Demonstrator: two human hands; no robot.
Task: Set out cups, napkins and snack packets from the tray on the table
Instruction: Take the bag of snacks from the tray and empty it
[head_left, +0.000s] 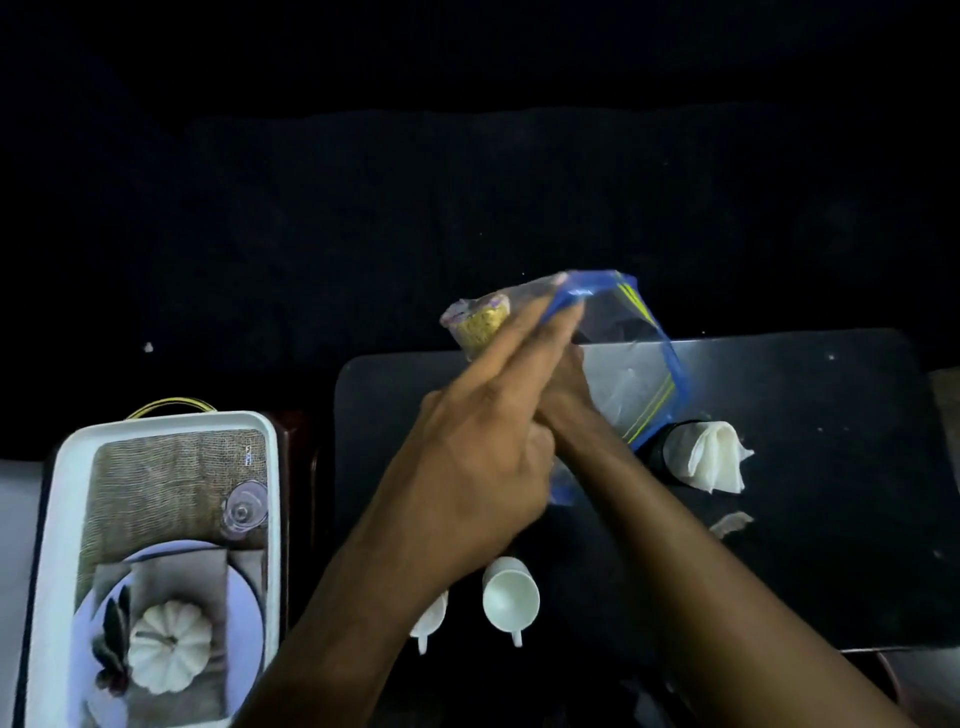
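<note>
Above the black table both my hands hold a clear plastic bag with blue edges and yellow lines. My left hand reaches forward, its fingertips pinching the bag's blue top edge. A snack packet of yellow grains shows just left of those fingers. My right hand grips the bag from below and is mostly hidden behind the left hand. Two white cups lie on the table near me: one in full view, the other partly under my left forearm. White napkins stand in a dark holder to the right.
A white tray sits at the left on a lower surface; its base carries a printed picture of a plate, a pumpkin and a glass. A small white scrap lies on the table near the napkins. Everything beyond the table is dark.
</note>
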